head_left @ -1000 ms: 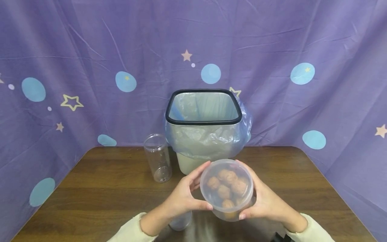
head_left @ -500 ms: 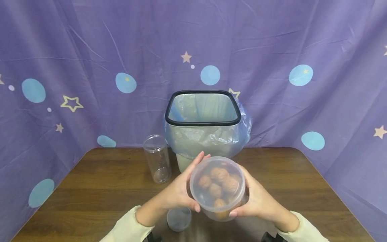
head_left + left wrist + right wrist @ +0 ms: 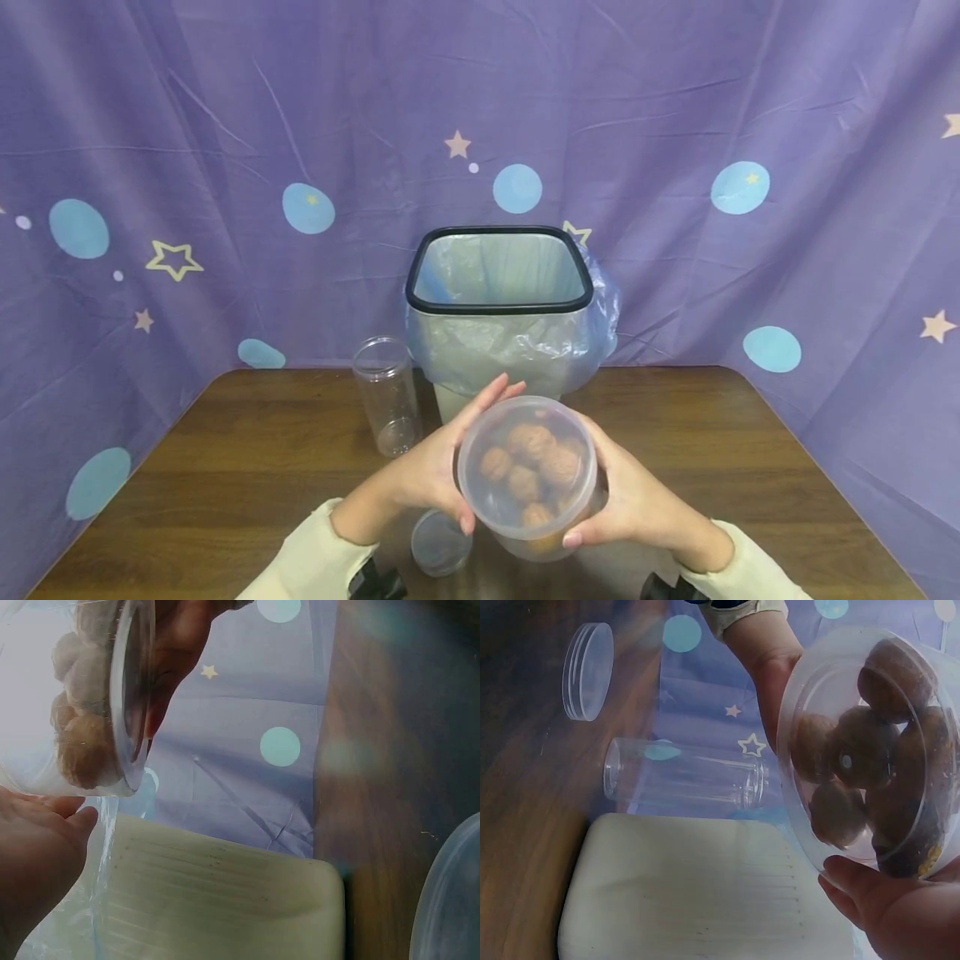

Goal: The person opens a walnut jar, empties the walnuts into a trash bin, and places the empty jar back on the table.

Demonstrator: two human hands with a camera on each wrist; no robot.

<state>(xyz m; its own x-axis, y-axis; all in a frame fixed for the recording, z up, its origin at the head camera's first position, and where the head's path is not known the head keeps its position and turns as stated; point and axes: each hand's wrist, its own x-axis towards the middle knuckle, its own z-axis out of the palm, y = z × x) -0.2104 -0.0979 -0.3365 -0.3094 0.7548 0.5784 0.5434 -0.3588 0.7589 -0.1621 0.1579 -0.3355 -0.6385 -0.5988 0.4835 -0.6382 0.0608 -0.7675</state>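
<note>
Both hands hold a clear plastic tub (image 3: 517, 547) with several walnuts (image 3: 528, 442) inside, raised above the table and tilted. Its round top looks hazy, like a lid over the walnuts. The left hand (image 3: 431, 475) grips the left side, with the thumb at the front and the fingers behind. On the opposite side, the right hand (image 3: 637, 500) holds the wall with its thumb in front. From below, the right wrist view shows the walnuts (image 3: 866, 746) through the tub's base. Some fingers are hidden behind the tub.
A white bin (image 3: 498, 310) with a black rim and blue bag (image 3: 603, 308) stands behind the tub. Left of it is an upright clear jar (image 3: 392, 404). A round clear lid (image 3: 441, 546) lies on the wooden table (image 3: 262, 467) below the left hand. A purple curtain (image 3: 637, 100) hangs behind.
The tub and both hands have shifted left. The round lid on the table, partly hidden earlier, now shows more fully. Both hands have kept hold of the tub; the bin and jar stay put.
</note>
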